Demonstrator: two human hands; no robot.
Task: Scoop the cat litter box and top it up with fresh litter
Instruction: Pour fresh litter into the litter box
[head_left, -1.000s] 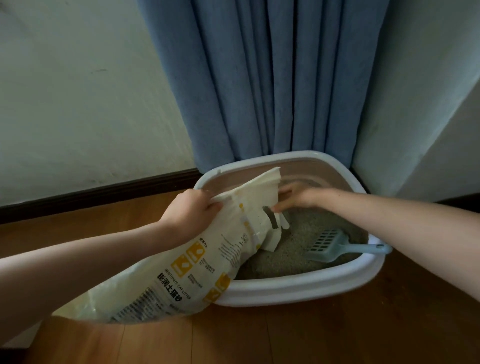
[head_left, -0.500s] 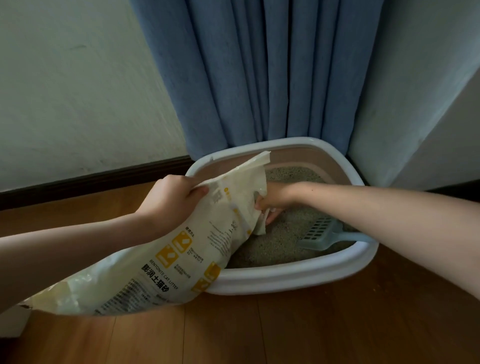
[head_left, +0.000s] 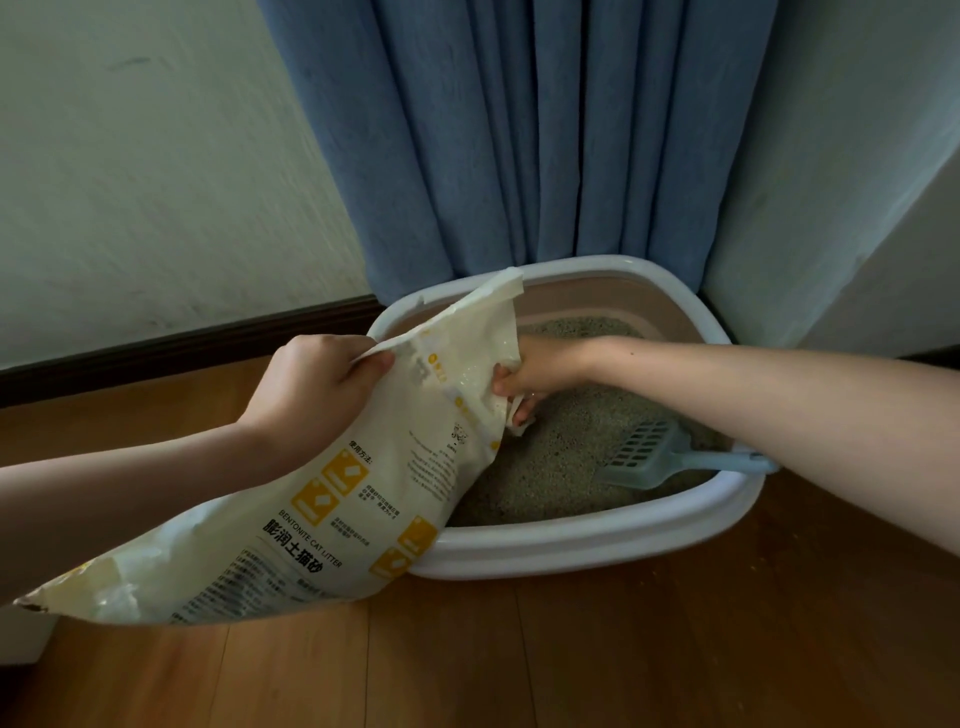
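Note:
A cream litter bag (head_left: 291, 525) with yellow squares lies tilted over the near left rim of the white litter box (head_left: 597, 545), its mouth above the grey litter (head_left: 550, 457). My left hand (head_left: 311, 389) pinches the bag's upper edge. My right hand (head_left: 535, 371) grips the far side of the bag's mouth, inside the box. A pale blue slotted scoop (head_left: 649, 460) rests in the litter at the right, its handle on the rim.
Blue curtains (head_left: 519, 140) hang right behind the box. Pale walls close in on the left and right, with a dark skirting board (head_left: 182, 348) at the left. Wooden floor (head_left: 571, 660) lies in front.
My right hand has shifted from the bag's front face to gripping its mouth edge lower in the box. The bag's mouth has sunk a little; the view has tilted up.

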